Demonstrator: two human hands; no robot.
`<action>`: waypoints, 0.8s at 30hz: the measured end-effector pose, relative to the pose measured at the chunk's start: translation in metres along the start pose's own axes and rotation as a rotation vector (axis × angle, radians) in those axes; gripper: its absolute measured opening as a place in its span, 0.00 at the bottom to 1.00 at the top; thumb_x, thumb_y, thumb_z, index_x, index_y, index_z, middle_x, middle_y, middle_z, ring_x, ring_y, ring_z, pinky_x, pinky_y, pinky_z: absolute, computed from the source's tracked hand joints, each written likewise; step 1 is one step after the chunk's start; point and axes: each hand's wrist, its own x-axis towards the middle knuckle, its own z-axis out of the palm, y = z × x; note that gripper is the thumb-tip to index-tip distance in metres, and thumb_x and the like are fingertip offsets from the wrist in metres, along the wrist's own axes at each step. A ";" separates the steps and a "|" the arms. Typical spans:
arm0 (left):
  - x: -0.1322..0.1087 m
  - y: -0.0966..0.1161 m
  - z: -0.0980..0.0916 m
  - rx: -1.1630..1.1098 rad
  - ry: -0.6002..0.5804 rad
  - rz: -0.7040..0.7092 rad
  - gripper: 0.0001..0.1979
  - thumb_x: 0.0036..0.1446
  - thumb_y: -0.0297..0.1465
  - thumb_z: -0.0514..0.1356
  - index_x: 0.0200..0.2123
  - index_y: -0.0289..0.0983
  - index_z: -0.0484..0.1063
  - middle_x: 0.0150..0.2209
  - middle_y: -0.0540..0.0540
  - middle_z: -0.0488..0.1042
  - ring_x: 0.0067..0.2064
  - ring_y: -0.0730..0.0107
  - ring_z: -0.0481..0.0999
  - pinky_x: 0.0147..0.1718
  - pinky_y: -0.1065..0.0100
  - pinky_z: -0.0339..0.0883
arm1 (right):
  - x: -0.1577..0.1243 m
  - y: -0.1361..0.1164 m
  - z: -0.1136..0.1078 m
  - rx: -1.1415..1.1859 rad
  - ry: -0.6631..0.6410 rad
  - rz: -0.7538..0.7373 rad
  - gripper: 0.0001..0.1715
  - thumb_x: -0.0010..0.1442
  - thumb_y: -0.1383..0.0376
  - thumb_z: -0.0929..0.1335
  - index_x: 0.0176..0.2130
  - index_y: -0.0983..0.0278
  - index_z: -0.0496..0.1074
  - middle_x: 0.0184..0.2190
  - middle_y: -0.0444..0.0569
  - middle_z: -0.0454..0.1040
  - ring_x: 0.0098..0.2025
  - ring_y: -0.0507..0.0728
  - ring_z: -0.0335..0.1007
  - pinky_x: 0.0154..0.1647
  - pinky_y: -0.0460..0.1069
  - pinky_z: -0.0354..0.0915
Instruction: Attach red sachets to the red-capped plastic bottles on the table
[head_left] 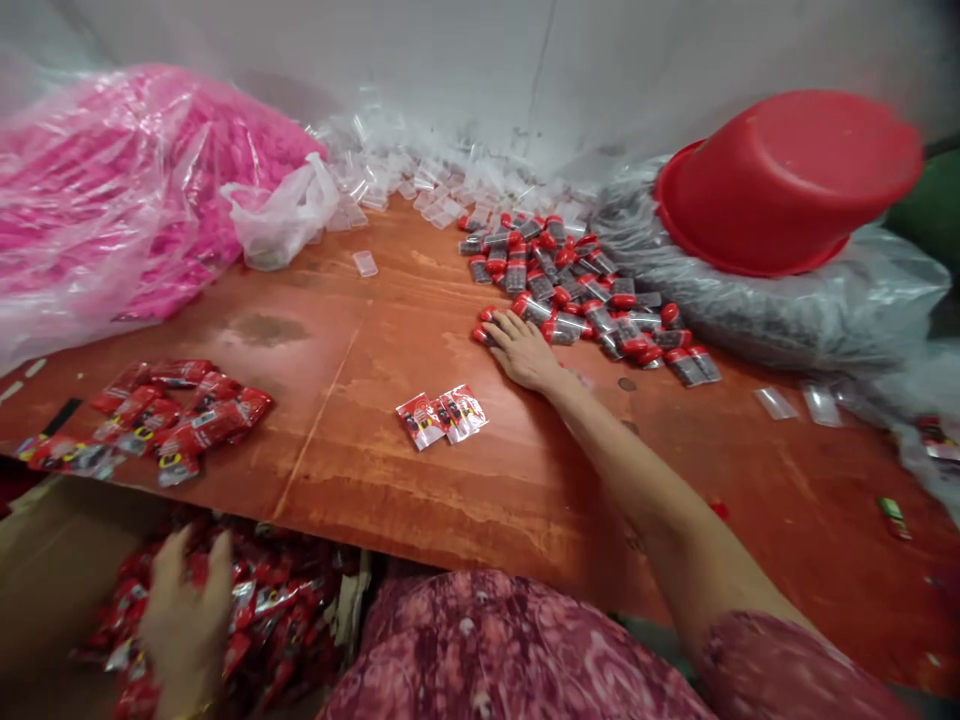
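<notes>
My right hand (523, 352) reaches to the near left edge of a pile of small clear containers (540, 265) with red caps and dark contents. Its fingers curl over a red-capped container (480, 333), which is partly covered by them. Below the table edge, my left hand (187, 610) is blurred, its fingers apart, above a box of shiny red packets (281, 610). Nothing shows between those fingers. Between me and the pile lie a few flat red printed packets (442, 415), overlapping on the table.
Filled red packets (187, 410) are heaped at the table's left edge. Behind them sits a large clear bag of pink pieces (150, 190). Loose clear plastic pieces (442, 190) line the wall. A red tub (787, 180) rests upside down on a filled plastic bag (750, 315).
</notes>
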 end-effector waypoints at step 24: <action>-0.064 0.155 0.107 0.008 -0.266 0.742 0.26 0.59 0.37 0.50 0.57 0.28 0.63 0.60 0.28 0.60 0.63 0.43 0.57 0.58 0.42 0.50 | -0.089 -0.084 0.004 0.303 0.230 0.116 0.18 0.63 0.56 0.62 0.45 0.60 0.76 0.36 0.52 0.72 0.40 0.59 0.60 0.41 0.53 0.55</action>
